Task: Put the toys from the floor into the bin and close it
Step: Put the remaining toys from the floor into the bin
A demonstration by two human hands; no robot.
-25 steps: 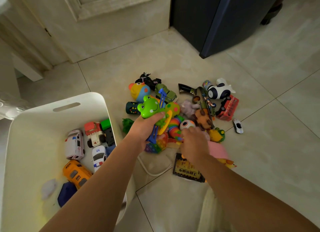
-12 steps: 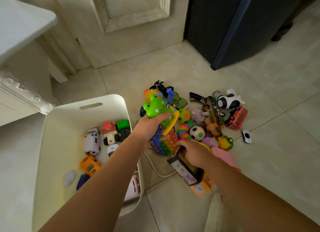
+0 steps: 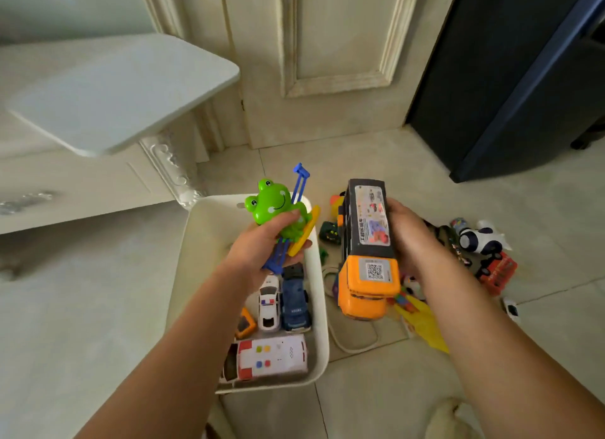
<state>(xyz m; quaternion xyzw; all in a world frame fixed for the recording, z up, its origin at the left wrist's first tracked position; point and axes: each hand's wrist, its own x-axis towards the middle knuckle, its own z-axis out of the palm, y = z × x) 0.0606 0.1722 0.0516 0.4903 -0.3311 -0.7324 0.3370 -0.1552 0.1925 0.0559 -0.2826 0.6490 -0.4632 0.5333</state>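
Left hand (image 3: 262,252) curled round green frog toy (image 3: 271,206), fingers folded over its body, frog's face turned toward camera. Blue rods (image 3: 299,183) sticking up behind frog and out again below palm; yellow curved piece (image 3: 307,230) jutting from hand's right side. Held in air over far right corner of white bin (image 3: 209,242), clear of rim.

Right hand (image 3: 412,239) clamped on right side of black box body of toy truck (image 3: 368,242), fingertips out of sight behind it. Orange cab nearest camera, QR-code sticker on top, printed label along black part. Truck lifted off floor (image 3: 425,163), just right of bin's long rim, above toy pile rather than above bin.

Inside bin, open at top: white police car (image 3: 269,304) and dark blue van (image 3: 295,299) side by side, small orange car (image 3: 245,322) partly behind left forearm, white and red ambulance (image 3: 271,360) along near wall.

On floor right of bin: dark green toy (image 3: 329,232) just past rim, looped white cord (image 3: 353,345) below truck, yellow rubbery toy (image 3: 425,324) beside right forearm, black and white animal figure (image 3: 478,240), red bus (image 3: 497,271) just beside it, tiny white car (image 3: 510,307) near tile seam. More toys behind truck and right hand, too covered to name.

Farther out: cream panelled door (image 3: 327,45), dark blue cabinet (image 3: 507,78) at right, white flat board (image 3: 114,91) with rounded corners lying on pale furniture at upper left; whether bin's lid, cannot tell.
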